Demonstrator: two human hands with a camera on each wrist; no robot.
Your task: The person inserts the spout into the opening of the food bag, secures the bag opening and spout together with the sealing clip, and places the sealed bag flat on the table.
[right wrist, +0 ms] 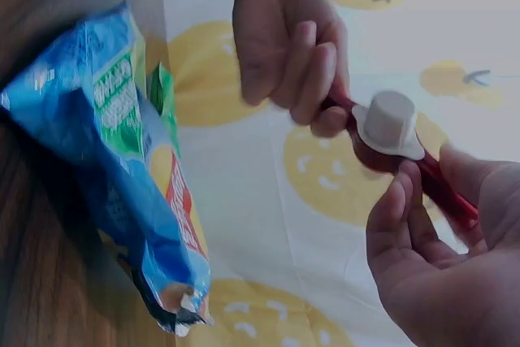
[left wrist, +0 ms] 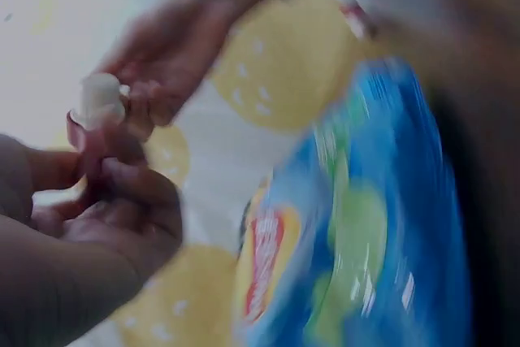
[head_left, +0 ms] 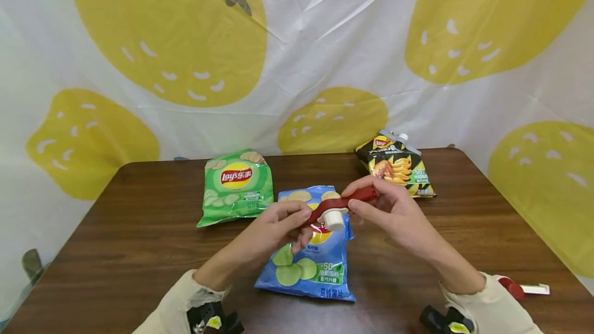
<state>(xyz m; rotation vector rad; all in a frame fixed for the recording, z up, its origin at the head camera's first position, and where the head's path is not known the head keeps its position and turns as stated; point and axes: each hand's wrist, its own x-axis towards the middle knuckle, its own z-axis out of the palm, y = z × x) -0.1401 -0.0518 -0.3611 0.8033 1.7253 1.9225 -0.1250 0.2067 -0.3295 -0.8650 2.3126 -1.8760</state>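
Observation:
Both hands hold a red bag clip [head_left: 345, 203] with a white spout cap [head_left: 333, 219] at its middle. My left hand [head_left: 283, 223] pinches one end between thumb and fingers, and my right hand [head_left: 387, 210] pinches the other. In the right wrist view the clip's cap [right wrist: 390, 118] points upward between the two hands; the left wrist view is blurred, but shows the same cap [left wrist: 101, 95]. Beneath the hands lies a blue Lay's chip bag [head_left: 306, 272], its upper part partly hidden by them. The clip is held above the bag, apart from its top edge.
A green Lay's bag [head_left: 236, 184] lies at the back left of the brown table [head_left: 139, 251]. At the back right is a black chip bag [head_left: 394, 166] with a grey, white-capped clip [head_left: 401, 139] across its top. Another red and white clip [head_left: 515, 288] lies near the right edge.

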